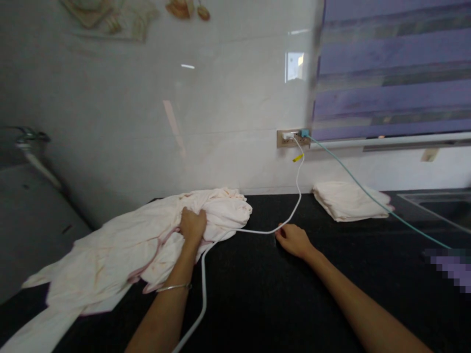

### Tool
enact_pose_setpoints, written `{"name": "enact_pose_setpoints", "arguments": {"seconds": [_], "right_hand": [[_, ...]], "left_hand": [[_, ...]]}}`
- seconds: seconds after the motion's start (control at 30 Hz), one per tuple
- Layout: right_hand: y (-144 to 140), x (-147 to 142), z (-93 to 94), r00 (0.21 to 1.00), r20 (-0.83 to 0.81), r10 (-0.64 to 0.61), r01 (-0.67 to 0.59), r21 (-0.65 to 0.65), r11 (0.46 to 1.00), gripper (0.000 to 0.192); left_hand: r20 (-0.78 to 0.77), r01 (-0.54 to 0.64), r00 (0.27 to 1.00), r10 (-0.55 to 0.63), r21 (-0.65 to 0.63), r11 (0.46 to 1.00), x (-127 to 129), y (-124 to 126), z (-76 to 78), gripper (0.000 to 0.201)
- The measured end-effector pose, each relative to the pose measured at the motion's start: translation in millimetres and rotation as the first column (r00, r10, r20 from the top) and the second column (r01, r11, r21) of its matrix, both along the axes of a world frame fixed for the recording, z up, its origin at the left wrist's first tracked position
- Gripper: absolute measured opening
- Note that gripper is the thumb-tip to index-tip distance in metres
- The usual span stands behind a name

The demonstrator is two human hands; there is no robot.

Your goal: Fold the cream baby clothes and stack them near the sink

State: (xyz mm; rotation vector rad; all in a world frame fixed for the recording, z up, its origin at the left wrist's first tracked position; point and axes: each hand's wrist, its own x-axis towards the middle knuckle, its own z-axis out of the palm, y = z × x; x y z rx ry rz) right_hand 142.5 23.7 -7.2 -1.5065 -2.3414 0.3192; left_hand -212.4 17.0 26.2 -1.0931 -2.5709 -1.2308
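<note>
A cream garment with pinkish-purple edging [121,245] lies spread and rumpled on the left of the counter, bunched up at its right end. My left hand [193,225] is sunk into that bunched part, gripping the fabric, with some fingertips hidden in the folds. The white power cord [204,284] runs from the wall, across the counter and over the garment's edge, then towards me. Just above the dark counter, my right hand [294,240] is closed on this cord, thumb and fingers pinched together.
A wall socket [283,139] holds a white plug and a teal one. The teal cord [353,179] stretches right, past a folded cream cloth [349,201]. A sink edge [430,206] is at the far right, a faucet [29,139] at the left. The black counter [250,294] runs along the wall.
</note>
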Motion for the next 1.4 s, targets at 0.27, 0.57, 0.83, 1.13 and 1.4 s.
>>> {"name": "enact_pose_setpoints", "arguments": {"seconds": [0.27,0.57,0.83,1.13,1.4], "right_hand": [[1,1,0.2,1.000,0.000,0.002,-0.002,-0.024,1.000,0.023],[2,2,-1.6,0.997,-0.074,-0.006,0.002,-0.053,0.999,0.031],[0,6,0.2,0.957,-0.269,0.108,-0.116,-0.016,0.993,0.041],[14,9,-12.0,0.888,-0.431,0.160,-0.131,0.097,0.987,0.043],[16,-1,-3.4,0.433,-0.900,-0.052,-0.104,-0.108,0.989,0.043]], "left_hand": [[-0.054,0.135,0.990,-0.130,0.109,0.985,24,1,18.6,0.039],[-0.319,0.938,0.260,-0.911,-0.139,0.317,182,-46,7.2,0.027],[-0.195,0.963,0.135,-0.971,-0.206,0.176,175,-48,-4.0,0.041],[-0.274,0.835,0.546,-0.792,0.097,0.542,152,-12,-20.2,0.040],[0.284,0.678,0.676,-0.680,0.122,0.725,116,17,-34.1,0.006]]}}
